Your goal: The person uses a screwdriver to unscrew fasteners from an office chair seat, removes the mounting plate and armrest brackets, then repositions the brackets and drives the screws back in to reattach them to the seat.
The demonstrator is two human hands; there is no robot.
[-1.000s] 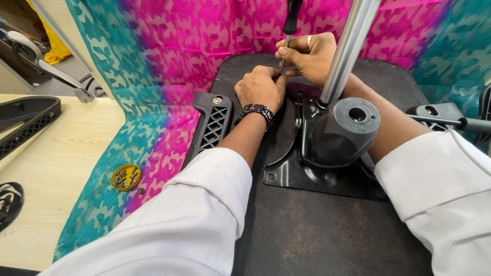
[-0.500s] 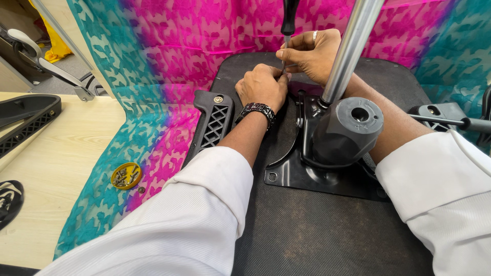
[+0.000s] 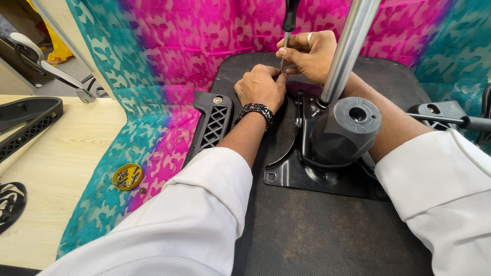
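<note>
I see a slim screwdriver (image 3: 284,48) with a black handle and thin steel shaft, standing almost upright, its tip down at the far edge of the black metal mechanism plate (image 3: 317,176) bolted to the underside of an upturned chair seat. My right hand (image 3: 309,55) closes its fingers around the shaft just below the handle; a silver ring shows on one finger. My left hand (image 3: 262,87) is curled into a loose fist right beside the shaft's lower end, fingertips pressed down at the plate's far edge where the tip meets it; I cannot tell whether they pinch a screw. A dark beaded bracelet (image 3: 254,110) sits on that wrist.

On the plate, a shiny steel gas-lift column (image 3: 348,48) rises at a tilt, and a grey plastic round knob (image 3: 349,125) sticks out toward me. The plate lies on the dark textured seat base (image 3: 327,240). Left of the plate, a black latticed plastic armrest bracket (image 3: 214,125) rests against the seat base. Farther left, on the pink and teal patterned cloth (image 3: 163,56), lies a small yellow round dish of screws (image 3: 127,177), near the pale wooden tabletop (image 3: 56,168).
</note>
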